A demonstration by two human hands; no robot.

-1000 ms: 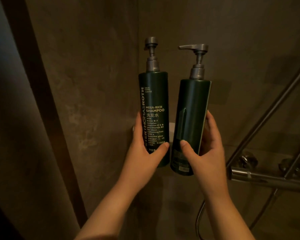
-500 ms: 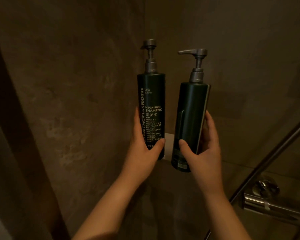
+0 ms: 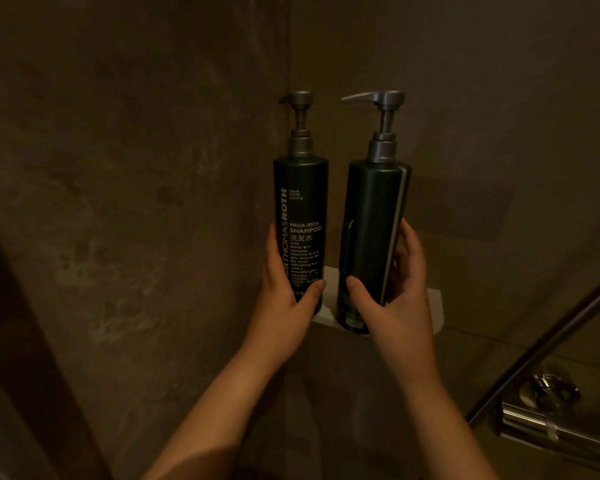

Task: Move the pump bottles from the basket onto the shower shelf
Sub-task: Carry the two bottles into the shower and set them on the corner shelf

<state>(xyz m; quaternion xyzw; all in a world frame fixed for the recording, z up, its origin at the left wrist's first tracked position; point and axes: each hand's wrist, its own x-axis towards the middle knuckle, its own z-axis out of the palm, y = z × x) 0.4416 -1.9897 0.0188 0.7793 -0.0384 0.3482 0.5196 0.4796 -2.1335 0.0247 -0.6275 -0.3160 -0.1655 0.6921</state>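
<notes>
Head view: dim shower corner, brown stone-look walls (image 3: 118, 168). Diagonal chrome rail (image 3: 551, 344) and mixer valve (image 3: 548, 410) lower right. Shampoo bottle (image 3: 302, 202), dark green: long axis vertical, pump up, spout left, label toward camera; left hand (image 3: 284, 299) wrapped round lower half. Second bottle (image 3: 371, 209) just beside, not touching: upright, spout left, label edge turned right; right hand (image 3: 395, 299) clamped round lower half. Both bases at small white corner shelf (image 3: 433, 306); contact unclear.
</notes>
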